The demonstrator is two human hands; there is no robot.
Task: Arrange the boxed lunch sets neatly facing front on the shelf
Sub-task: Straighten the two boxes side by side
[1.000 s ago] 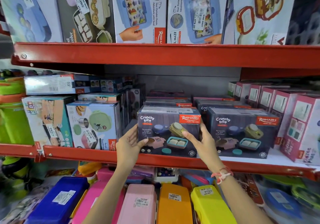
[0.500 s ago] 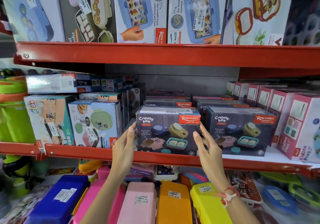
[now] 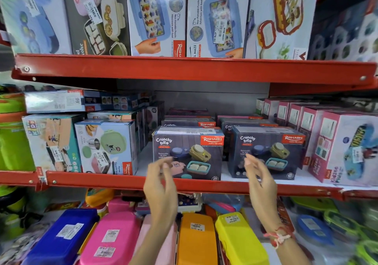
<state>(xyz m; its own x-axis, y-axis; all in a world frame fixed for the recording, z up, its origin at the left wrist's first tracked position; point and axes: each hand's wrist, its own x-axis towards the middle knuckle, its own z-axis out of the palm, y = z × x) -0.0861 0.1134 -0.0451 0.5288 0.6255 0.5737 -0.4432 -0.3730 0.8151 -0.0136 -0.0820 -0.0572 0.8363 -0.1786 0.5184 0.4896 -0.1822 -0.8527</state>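
Note:
Two dark "Crunchy bite" lunch set boxes stand front-facing on the middle red shelf [image 3: 114, 181]: the left box [image 3: 196, 152] and the right box [image 3: 272, 150], with more of the same stacked behind. My left hand [image 3: 161, 183] hovers in front of the left box's lower left corner, fingers apart, holding nothing. My right hand [image 3: 259, 176] hangs between the two boxes, just in front of the right box's lower left, also with fingers loose and apart. Neither hand touches a box. A red thread band sits on my right wrist.
A light blue lunch box carton [image 3: 106, 148] stands left of the gap, pink "Kidzee Plus" boxes [image 3: 345, 150] to the right. Tall cartons fill the upper shelf [image 3: 184, 68]. Below, coloured plastic lunch boxes lie flat: blue [image 3: 61, 236], pink [image 3: 114, 238], orange [image 3: 196, 240], yellow [image 3: 239, 238].
Both hands have let go of the left Crunchy bite box and drawn back toward me and lower. The box stays on the shelf, facing front.

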